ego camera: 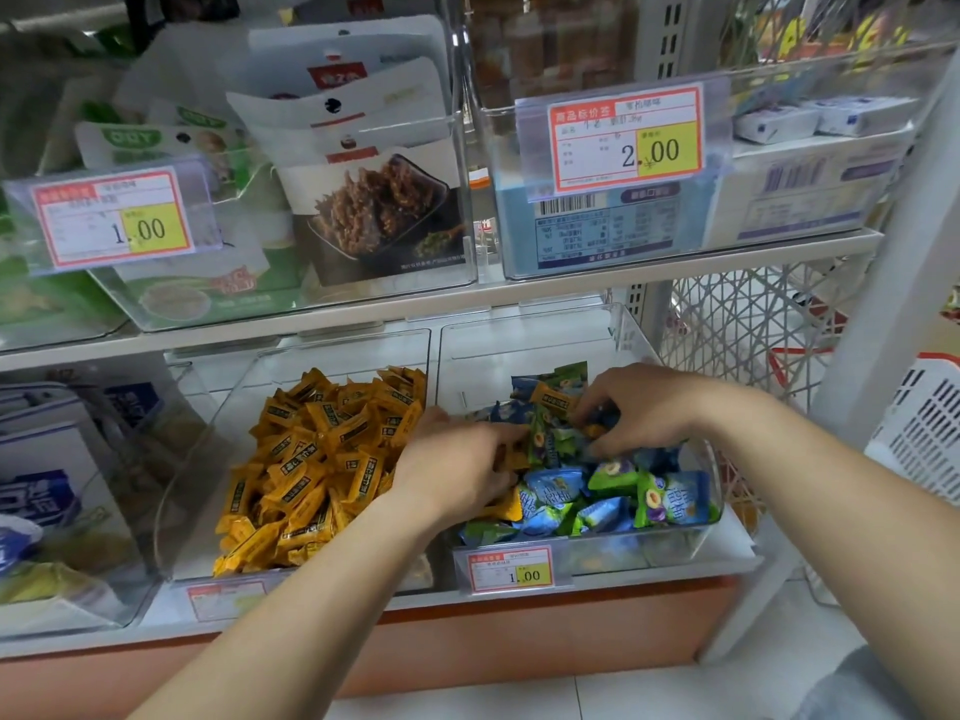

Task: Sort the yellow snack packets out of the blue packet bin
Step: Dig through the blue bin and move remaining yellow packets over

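Whether either hand really grasps a packet I cannot tell: left hand (460,472) is blurred, right hand (641,407) curls its fingers, both inside the blue packet bin (675,545). 1 yellow packet (551,398) lies near its back, probably the next to go into the yellow bin (332,350) just left of it.

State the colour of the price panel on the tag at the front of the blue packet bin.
Yellow; the price panel shows best in the head view.
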{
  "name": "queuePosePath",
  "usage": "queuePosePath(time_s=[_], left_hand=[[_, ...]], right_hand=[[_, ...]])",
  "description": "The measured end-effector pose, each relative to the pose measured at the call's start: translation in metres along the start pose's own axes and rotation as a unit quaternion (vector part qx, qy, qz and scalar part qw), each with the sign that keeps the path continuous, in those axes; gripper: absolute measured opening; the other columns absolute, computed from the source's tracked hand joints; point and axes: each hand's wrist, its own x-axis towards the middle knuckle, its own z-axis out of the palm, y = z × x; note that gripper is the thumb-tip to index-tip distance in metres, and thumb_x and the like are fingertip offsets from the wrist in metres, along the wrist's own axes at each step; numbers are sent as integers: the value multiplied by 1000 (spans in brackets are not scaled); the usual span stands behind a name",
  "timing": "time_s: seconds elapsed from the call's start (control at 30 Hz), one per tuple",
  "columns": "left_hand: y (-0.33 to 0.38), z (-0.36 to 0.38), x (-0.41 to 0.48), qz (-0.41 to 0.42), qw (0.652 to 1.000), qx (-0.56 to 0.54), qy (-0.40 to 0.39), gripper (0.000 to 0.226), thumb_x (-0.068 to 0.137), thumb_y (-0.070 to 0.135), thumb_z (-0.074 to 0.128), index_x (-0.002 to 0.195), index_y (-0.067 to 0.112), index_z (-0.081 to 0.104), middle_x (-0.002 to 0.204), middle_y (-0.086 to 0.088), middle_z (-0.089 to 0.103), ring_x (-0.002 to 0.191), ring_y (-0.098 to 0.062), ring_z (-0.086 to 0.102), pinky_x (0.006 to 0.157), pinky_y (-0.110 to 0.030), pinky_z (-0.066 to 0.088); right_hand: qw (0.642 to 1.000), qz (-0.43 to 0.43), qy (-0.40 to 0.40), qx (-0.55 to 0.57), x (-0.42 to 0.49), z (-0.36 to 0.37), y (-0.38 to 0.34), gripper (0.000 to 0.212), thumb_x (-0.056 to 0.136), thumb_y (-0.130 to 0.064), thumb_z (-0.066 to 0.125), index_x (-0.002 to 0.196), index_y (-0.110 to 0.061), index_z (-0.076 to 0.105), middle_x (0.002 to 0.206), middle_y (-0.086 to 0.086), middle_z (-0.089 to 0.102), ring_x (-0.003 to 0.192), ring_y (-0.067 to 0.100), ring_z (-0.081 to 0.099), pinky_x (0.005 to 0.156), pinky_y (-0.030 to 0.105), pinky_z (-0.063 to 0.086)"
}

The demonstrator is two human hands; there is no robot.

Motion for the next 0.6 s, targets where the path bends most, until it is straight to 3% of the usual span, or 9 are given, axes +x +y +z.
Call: queuePosePath(time_s=[0.07,0.17,0.27,0.33,0.4,0.5,0.6], left_hand=[[-1,-3,0,6,1000,-21,-5,49,92,53,55,140,46,47,95,9,68,105,-19,61,102,-38,28],[-5,-10,-2,24,997,-79,-3,40,96,53,50,134,43,56,109,8,68,103,-17,61,99,-37,37],[-8,-18,-9,46,991,-120,29,35,95,51,52,121,33,68,109,8,60,95,-15,59,79,-34,51],[-9,-23,-13,42,987,-149,50,37,91,53,52,109,27,72,105,10,63,90,-10,60,73,-34,53],[-11,-27,-16,19,980,-186,64,35,84,55,52,100,28,68,92,14,67,81,-4,62,67,-32,54],[-9,-28,-16,29,988,-145,40,26,88,49,56,109,34,61,90,11,70,78,-8,65,62,-28,54],[-2,-23,-10,71,996,-58,-4,33,95,49,54,126,39,56,109,10,71,94,-12,65,71,-25,47]], right_hand=[[1000,-9,14,-8,0,0,1,34,90,-37,68,123,-35,67,112,-21,53,107,8,55,90,24,45],[999,-14,45,-12,1,1,2,19,96,-31,61,110,-36,72,118,-17,63,104,10,59,92,31,50],[995,-22,87,-36,2,1,1,18,98,-28,58,104,-37,73,126,-14,63,111,13,58,93,36,50],[989,-36,135,-44,4,1,1,19,98,-28,58,103,-36,74,132,-15,59,120,15,53,96,39,48],[983,-44,180,9,4,1,0,20,99,-29,56,105,-35,74,125,-13,64,116,15,57,95,41,49],[971,-55,218,83,5,2,-2,21,102,-27,52,107,-30,73,103,-5,72,95,18,65,87,40,53],[963,-53,238,115,8,4,-2,21,103,-21,50,106,-25,70,104,-4,71,88,15,65,80,33,50]])
